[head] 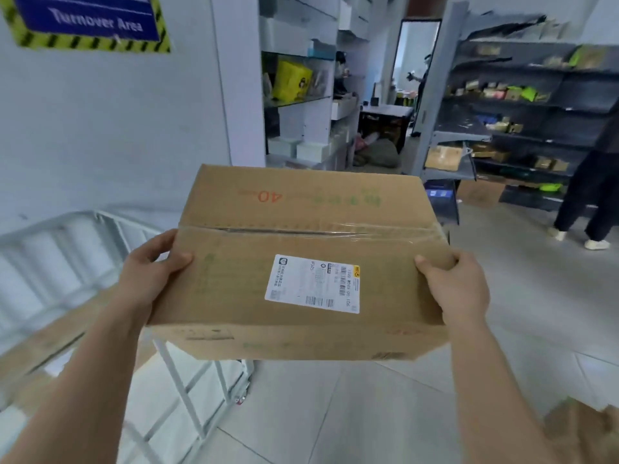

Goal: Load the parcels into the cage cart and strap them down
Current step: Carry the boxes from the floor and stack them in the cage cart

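You have the parcel point(301, 262) off the ground at about chest height, carried between both hands. Your left hand point(150, 269) clamps its left edge and your right hand point(452, 286) its right edge, each with the thumb laid on the top face and the fingers wrapped out of sight round the side. The box sits level with its shipping label point(313, 284) facing up, and the clear tape seam point(301, 229) runs across the top. The cage cart point(110, 226) stands below and to your left, its white rails just beside the box's near left corner; the bed looks like a brown board, though it is too blurred to be sure. The step in hand appears to be swinging the parcel over the rail and setting it down. Turn your whole body toward the cart rather than twisting at the waist, lift the low edge clear of the top rail, and lower the box flat against a corner of the cage so that later parcels pack tight and the strap has a square face to bear on. Slide your fingers out from the sides before the box's weight settles, or they may be pinched against the bars. Another parcel point(586, 426) waits on the floor at your lower right, and a person point(589, 195) stands by the shelves point(536, 95), well apart from your swing.
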`<state>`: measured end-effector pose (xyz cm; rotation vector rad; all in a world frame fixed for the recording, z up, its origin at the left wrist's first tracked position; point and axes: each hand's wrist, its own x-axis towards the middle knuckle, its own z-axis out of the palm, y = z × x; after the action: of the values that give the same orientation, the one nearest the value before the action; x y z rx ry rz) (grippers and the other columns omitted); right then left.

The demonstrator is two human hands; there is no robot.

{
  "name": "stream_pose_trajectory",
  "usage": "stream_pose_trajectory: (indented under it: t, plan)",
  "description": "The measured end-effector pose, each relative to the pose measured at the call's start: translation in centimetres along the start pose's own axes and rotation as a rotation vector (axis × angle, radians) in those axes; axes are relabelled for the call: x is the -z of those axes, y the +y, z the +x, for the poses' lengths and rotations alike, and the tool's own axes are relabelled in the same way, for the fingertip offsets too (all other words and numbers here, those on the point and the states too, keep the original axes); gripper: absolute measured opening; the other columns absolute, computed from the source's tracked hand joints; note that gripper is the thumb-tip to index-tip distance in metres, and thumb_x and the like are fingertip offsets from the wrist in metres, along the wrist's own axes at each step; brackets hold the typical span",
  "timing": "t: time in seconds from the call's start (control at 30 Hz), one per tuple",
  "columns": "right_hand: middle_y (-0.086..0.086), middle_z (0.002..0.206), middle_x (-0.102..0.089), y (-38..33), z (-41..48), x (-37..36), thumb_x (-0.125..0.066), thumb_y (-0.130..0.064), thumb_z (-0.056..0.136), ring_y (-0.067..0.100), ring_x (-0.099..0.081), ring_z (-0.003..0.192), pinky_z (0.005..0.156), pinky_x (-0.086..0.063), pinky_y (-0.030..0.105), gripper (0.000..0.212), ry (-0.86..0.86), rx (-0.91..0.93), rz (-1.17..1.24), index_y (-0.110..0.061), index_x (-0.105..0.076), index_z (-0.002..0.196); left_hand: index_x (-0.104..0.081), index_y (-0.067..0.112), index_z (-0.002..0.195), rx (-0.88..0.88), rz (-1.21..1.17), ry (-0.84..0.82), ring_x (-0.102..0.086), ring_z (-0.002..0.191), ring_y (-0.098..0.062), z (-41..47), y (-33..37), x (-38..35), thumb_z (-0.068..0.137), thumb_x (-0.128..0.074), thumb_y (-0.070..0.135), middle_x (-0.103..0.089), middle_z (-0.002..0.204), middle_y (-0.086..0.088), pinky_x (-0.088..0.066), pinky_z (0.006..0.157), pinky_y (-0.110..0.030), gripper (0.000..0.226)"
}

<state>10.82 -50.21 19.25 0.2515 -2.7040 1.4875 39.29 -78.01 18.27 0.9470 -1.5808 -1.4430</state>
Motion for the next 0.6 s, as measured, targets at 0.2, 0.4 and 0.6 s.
stream_pose_trajectory:
  t: [0.2, 0.4, 0.6]
  plan:
    - [0.006, 0.118, -0.060, -5.9, -3.7, -7.9, -0.069, -0.047, 0.083, 0.031, -0.058, 0.105, 0.083, -0.047, 0.041, 0.051, -0.121, 0.098, 0.011, -0.015, -0.054, 0.120, -0.067, 0.029, 0.116, -0.007, -0.008, 0.162, -0.069, 0.080, -0.009, -0.3, 0.3, 9.8, 0.087, -0.065, 0.008, -0.071, 0.105, 0.011, -0.053, 0.068, -0.027, 0.035]
    - [0.006, 0.115, -0.062, -11.5, -5.7, -14.7, -0.069, -0.050, 0.081, 0.033, -0.059, 0.104, 0.086, -0.050, 0.046, 0.049, -0.234, 0.209, -0.006, -0.016, -0.055, 0.114, -0.065, 0.026, 0.119, -0.024, 0.006, 0.345, -0.067, 0.079, -0.007, -0.5, 0.1, 16.7, 0.088, -0.063, 0.006, -0.069, 0.110, 0.010, -0.052, 0.066, -0.024, 0.037]
    - [0.005, 0.115, -0.062, -17.5, -6.6, -21.8, -0.070, -0.045, 0.080, 0.032, -0.059, 0.103, 0.084, -0.048, 0.041, 0.045, -0.378, 0.334, 0.047, -0.016, -0.057, 0.112, -0.061, 0.022, 0.128, -0.023, 0.045, 0.531, -0.063, 0.099, -0.015, 0.3, -1.0, 22.6, 0.085, -0.066, 0.006, -0.065, 0.123, 0.006, -0.048, 0.088, -0.032, 0.046]
